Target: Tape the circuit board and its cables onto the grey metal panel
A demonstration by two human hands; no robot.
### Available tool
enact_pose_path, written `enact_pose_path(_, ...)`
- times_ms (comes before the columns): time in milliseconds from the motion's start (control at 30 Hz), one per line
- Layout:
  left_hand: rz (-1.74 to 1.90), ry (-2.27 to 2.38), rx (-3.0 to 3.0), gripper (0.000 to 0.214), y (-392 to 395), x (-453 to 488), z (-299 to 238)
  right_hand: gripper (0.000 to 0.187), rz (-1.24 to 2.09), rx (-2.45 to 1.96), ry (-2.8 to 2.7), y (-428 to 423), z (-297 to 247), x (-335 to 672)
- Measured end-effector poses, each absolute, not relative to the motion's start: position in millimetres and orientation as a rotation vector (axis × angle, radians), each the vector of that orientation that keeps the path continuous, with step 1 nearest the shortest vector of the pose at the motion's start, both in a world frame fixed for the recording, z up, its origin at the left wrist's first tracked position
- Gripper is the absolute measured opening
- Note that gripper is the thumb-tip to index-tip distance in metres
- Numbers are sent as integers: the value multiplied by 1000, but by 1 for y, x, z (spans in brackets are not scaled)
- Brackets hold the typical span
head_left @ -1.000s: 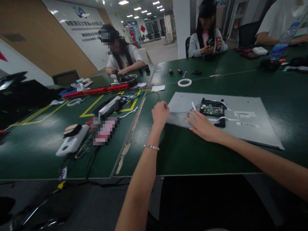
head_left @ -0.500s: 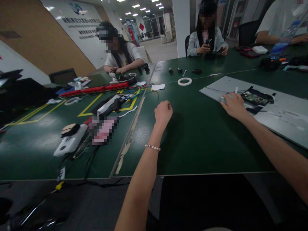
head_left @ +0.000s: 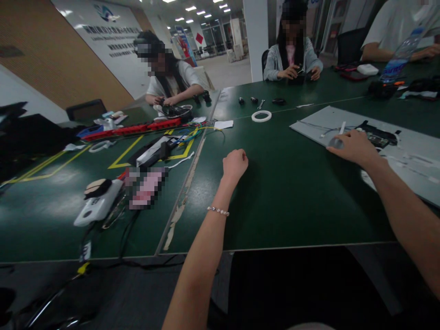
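My left hand (head_left: 235, 164) is curled into a loose fist above the green tabletop, with nothing showing in it. A bead bracelet (head_left: 217, 211) circles that wrist. My right hand (head_left: 357, 145) is at the near left part of a pale grey flat panel (head_left: 309, 124), fingers bent around a translucent, whitish round piece (head_left: 336, 143). Its exact kind is unclear. Behind the hand, a dark-framed circuit board (head_left: 378, 134) lies on the panel, partly hidden by fingers. Below my right wrist, a white rounded edge (head_left: 367, 178) shows, mostly covered.
A tape roll (head_left: 261, 116), a small wrench (head_left: 261, 104) and dark small parts lie ahead. To the left are a red power strip (head_left: 137, 129), a white device (head_left: 98, 204), a pink phone-like item (head_left: 148, 188) and cables. Other people sit around the table.
My right hand has moved right along the panel, its fingers now bent around the whitish round piece. The panel appears slightly shifted to the right. My left hand stays in its fist.
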State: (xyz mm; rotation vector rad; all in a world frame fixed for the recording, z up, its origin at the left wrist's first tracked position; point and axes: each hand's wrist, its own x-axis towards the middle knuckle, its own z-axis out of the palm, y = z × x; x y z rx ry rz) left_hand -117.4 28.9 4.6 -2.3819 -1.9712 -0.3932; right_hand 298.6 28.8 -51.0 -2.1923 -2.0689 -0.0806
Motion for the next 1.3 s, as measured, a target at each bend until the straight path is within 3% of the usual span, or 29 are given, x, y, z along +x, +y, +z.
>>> enact_pose_path(333,-401,-1954,-2382,21,29,-119,2,64,-276,-2308,-1782,24,-58,291)
enact_pose_path(933,-372,-1929,-2381,22,28,-120,-2,89,-282,-2604,-1342,51,-91,403)
enact_pose_path(1300,-362,-1932,-2392,22,28,-121,-3,95,-326,-2565,-1330,45,-103,458)
